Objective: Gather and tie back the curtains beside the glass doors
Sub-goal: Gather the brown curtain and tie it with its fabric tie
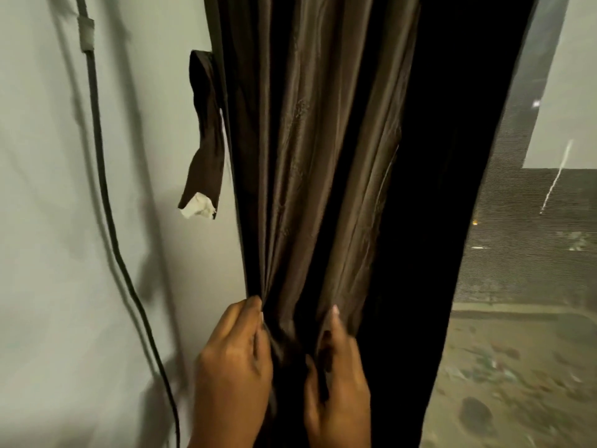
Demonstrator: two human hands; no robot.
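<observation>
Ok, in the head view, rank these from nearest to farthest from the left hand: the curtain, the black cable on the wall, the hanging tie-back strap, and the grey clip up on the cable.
1. curtain: gripped by the left hand, at its right.
2. black cable: left of the hand, on the wall.
3. tie-back strap: above the hand, beside the curtain's edge.
4. grey clip: far up, top left.

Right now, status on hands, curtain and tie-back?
Left hand and right hand both pinching folds of the dark brown satin curtain. Curtain bunched, not tied. Brown fabric tie-back strap hanging loose on wall, untouched.
</observation>
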